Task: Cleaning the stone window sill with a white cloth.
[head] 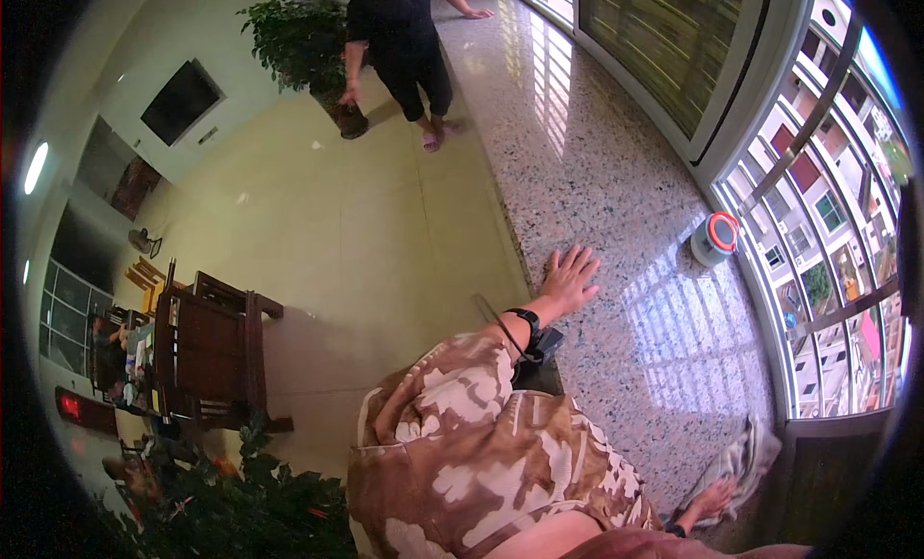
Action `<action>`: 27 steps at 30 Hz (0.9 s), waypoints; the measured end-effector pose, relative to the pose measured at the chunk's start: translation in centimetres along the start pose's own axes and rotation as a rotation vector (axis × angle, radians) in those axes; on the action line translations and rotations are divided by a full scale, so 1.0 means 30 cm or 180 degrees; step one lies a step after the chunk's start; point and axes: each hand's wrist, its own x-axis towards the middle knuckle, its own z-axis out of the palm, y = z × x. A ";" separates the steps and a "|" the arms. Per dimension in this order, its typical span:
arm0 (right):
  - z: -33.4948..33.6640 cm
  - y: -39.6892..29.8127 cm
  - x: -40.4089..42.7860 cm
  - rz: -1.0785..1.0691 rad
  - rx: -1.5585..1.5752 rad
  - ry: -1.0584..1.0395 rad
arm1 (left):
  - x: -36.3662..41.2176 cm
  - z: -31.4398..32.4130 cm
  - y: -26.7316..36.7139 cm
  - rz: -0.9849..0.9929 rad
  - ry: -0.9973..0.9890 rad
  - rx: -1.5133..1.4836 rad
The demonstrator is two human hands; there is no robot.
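My left hand lies palm down with its fingers apart on a speckled granite windowsill, near the inner edge. It holds nothing. A dark band circles that wrist, and a cable runs by it to a small black device. At the lower right my right hand presses on a crumpled grey cloth at the sill's end, beside the window frame. Its fingertips are partly lost in the folds. A small lidded tub with an orange-red rim stands on the sill against the window frame.
A barred window runs along the right. Another person in dark clothes stands ahead, a hand on the sill, beside a potted plant. Dark wooden furniture stands on the tiled floor at left; more leaves are at lower left.
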 end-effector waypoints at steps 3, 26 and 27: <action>0.215 0.288 -0.107 0.0093 -0.0510 0.0306 | -0.011 0.000 0.006 0.0068 0.0053 -0.0101; -0.313 -0.288 -0.437 -0.1582 0.1654 0.0792 | 0.149 0.367 0.032 0.0037 0.0200 0.0190; -0.309 -0.195 -0.421 -0.1259 0.1739 0.0642 | 0.138 0.370 0.032 -0.0005 0.0187 0.0176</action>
